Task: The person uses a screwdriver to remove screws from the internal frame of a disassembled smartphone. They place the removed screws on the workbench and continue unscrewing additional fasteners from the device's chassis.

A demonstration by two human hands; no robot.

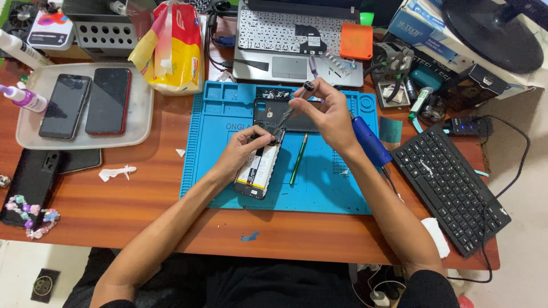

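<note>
So the left hand (246,149) had its fingers pinching the top edge of an opened black smartphone with its back cover off (261,165), lying on the blue silicone repair mat (325,188). Right hand (322,114) pinched a slim black-tipped screwdriver (294,105) angled down onto it.

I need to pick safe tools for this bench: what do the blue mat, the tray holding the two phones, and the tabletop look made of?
Blue mat: looks like matte silicone or rubber, with moulded compartments along its top edge. Tray: pale, slightly translucent plastic with rounded rim, probably. Tabletop: reddish-brown wood grain with a sheen, either varnished wood or laminate; the picture cannot tell which.
</note>
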